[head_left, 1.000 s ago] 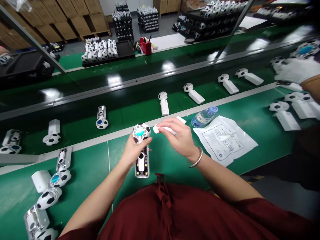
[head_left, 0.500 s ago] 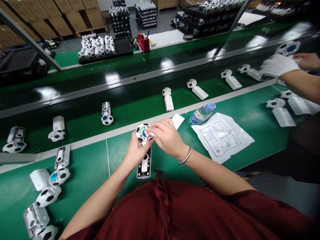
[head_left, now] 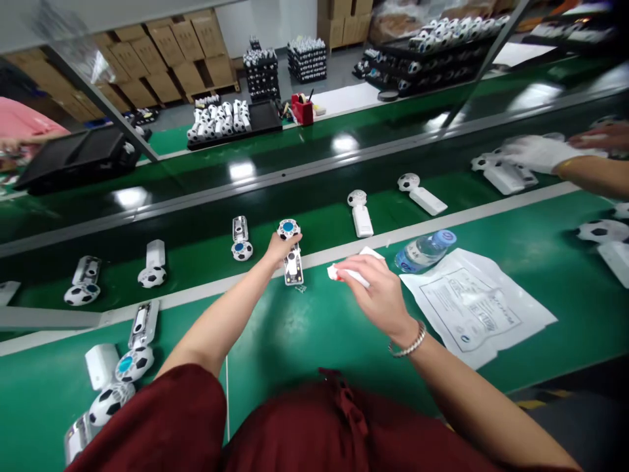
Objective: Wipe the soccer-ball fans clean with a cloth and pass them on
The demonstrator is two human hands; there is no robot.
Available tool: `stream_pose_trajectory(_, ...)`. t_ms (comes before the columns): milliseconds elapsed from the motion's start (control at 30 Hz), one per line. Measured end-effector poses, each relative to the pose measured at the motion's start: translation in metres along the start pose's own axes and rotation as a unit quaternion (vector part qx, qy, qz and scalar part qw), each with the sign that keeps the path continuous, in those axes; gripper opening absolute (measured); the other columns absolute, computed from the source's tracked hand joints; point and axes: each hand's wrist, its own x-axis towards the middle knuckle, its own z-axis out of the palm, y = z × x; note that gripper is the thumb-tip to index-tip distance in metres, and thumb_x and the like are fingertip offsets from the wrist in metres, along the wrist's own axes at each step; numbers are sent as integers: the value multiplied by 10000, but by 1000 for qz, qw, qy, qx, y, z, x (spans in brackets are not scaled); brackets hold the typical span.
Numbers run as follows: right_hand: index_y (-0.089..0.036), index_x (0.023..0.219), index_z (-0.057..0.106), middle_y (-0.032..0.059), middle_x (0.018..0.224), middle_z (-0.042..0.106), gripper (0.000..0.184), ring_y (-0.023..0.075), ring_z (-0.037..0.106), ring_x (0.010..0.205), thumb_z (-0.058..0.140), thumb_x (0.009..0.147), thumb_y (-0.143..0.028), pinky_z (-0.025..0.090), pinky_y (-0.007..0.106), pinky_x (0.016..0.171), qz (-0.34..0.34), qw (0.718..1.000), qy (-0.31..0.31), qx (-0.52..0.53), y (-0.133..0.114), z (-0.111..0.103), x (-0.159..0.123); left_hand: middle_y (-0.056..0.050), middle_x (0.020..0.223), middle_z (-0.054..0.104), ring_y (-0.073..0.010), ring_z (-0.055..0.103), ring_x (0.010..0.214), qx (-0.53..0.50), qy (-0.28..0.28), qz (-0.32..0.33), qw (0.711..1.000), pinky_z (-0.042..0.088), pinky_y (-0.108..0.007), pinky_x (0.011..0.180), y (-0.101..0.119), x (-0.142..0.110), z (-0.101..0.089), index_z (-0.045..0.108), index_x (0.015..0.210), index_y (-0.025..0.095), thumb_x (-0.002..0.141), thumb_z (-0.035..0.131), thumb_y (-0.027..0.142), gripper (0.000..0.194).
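My left hand (head_left: 280,248) grips a soccer-ball device (head_left: 293,265) by its neck, at the rail beside the dark green belt. Its round black-and-white head has a blue centre and points away from me; the clear-covered body, with a circuit board inside, points toward me. Over the green table, my right hand (head_left: 376,288) is closed on a folded white wipe (head_left: 358,278), apart from the device. Whether the wipe is cloth or paper I cannot tell. A water bottle (head_left: 425,251) with a blue cap lies just right of that hand.
A printed white plastic bag (head_left: 479,308) lies on the table at right. More soccer-ball devices (head_left: 361,213) are spaced along the belt, and several pile up at the left (head_left: 135,362). A co-worker's gloved hand (head_left: 535,154) works at the far right. A metal rail (head_left: 334,252) edges the belt.
My left hand has carried the device forward from near my body to the belt's edge. My right hand has come off its blue centre and moved right with the wipe.
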Motion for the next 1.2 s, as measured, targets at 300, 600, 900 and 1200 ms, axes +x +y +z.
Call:
stream_pose_trajectory(300,-223,883,644,19,869,668,111,173,589,864,545,836,-207,451,348,785,70,997,13,3,27,-3,-8,-158,1345,340,-348,222,1301,229,229,59,944,172,-492,1051,-14,34,-41,354,1269,181,534,757,251,841)
stream_pose_trajectory(600,-221,865,641,15,826,669,110,164,597,813,544,832,-181,461,352,767,21,999,-7,44,10,10,13,-78,998,582,-211,593,889,176,250,6,952,469,-326,775,-31,-12,-88,473,1035,174,526,740,293,587)
stream_pose_trajectory(900,-202,873,646,37,832,659,96,157,598,811,571,820,-176,465,322,728,-76,995,29,50,-32,15,16,-69,851,664,-196,632,759,-453,-49,7,890,498,-307,694,32,-119,-48,598,893,157,591,647,487,450)
stream_pose_trajectory(1200,-178,865,653,29,829,664,111,137,560,748,546,841,-198,401,305,696,-173,984,29,-9,-52,11,15,-15,653,634,-133,611,571,-555,-131,-138,810,525,-287,662,54,-167,-15,599,768,137,764,544,382,251)
